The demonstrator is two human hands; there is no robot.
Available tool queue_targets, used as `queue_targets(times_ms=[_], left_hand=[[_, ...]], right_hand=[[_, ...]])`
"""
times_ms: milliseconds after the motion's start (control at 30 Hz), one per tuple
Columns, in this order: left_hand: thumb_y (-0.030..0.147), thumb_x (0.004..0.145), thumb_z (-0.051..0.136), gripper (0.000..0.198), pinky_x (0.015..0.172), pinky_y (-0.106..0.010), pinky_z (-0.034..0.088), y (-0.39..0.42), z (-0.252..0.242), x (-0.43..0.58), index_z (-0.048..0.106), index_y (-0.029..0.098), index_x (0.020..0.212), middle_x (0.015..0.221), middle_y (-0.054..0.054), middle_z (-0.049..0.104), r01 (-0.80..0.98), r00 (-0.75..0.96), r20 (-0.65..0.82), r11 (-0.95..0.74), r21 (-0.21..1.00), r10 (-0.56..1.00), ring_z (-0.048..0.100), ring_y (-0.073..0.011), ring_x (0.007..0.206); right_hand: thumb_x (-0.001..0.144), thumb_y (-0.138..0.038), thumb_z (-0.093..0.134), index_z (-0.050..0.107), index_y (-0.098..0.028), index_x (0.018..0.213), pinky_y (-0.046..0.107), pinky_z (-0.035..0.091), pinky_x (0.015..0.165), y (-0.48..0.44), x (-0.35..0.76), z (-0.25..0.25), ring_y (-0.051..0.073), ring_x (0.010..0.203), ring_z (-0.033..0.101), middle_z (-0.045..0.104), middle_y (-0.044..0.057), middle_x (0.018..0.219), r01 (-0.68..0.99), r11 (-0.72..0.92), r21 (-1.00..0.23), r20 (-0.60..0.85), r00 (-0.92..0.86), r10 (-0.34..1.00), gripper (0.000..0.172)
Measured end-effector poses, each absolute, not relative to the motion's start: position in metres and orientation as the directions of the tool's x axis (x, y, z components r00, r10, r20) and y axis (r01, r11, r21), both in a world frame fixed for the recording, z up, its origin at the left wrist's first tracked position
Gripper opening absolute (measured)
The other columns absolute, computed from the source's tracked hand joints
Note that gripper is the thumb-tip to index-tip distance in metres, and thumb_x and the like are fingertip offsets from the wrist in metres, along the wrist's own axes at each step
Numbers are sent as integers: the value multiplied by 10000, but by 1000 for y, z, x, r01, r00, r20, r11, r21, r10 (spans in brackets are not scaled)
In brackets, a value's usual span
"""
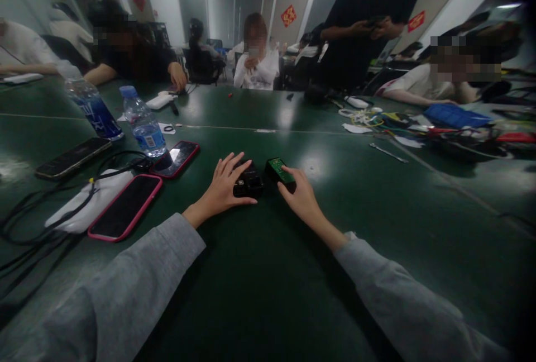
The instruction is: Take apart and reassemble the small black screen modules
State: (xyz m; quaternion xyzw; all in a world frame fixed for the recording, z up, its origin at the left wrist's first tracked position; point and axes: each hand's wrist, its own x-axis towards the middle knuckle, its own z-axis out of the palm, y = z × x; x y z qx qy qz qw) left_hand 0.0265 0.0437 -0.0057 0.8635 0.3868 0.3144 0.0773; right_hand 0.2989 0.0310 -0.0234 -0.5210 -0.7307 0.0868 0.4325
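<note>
My left hand [224, 183] has its fingers spread over the left side of a small black device [253, 179], the thumb stretched along its near edge. I cannot tell how firmly it touches. Just to the right, my right hand [300, 193] grips the near right end of a black case with a green circuit board [276, 168] on its top, thumb and fingers on either side. The two black items lie close together on the green table [259, 272] with a narrow gap between them. My palms and fingers hide part of both.
On the left are a pink-cased phone [125, 208], a red-edged phone [176, 159], a dark phone [73, 158], a white power bank [86, 205], black cables and two bottles [144, 127]. A wrench [388, 152] and tangled wires [377, 119] lie right. People sit or stand beyond.
</note>
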Motion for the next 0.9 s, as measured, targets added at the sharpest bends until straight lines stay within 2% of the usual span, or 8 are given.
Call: queue_targets(times_ms=[200, 467, 900], left_hand=[[736, 676, 825, 1185, 1221, -779, 97, 48, -13, 24, 231, 360, 1630, 1729, -154, 131, 608, 377, 481, -603, 516, 791, 47, -498, 1586], [713, 647, 861, 1263, 1243, -728, 200, 60, -25, 21, 175, 335, 1639, 1708, -177, 92, 487, 373, 440, -576, 656, 817, 106, -478, 1585], [688, 652, 871, 1211, 1252, -709, 225, 62, -28, 19, 245, 314, 1619, 1672, -169, 149, 456, 376, 414, -555, 696, 829, 170, -468, 1573]], right_hand=[[927, -346, 571, 581, -173, 1374, 558, 514, 1053, 31, 300, -23, 316, 1200, 610, 595, 168, 1287, 678, 444, -585, 533, -91, 841, 479], [953, -339, 550, 563, -196, 1389, 543, 513, 1065, 28, 299, -22, 306, 1229, 595, 570, 159, 1314, 663, 448, -600, 516, -107, 850, 459], [958, -375, 545, 572, -192, 1388, 553, 487, 1099, 32, 299, -28, 319, 1260, 576, 557, 169, 1345, 677, 426, -600, 507, -90, 857, 467]])
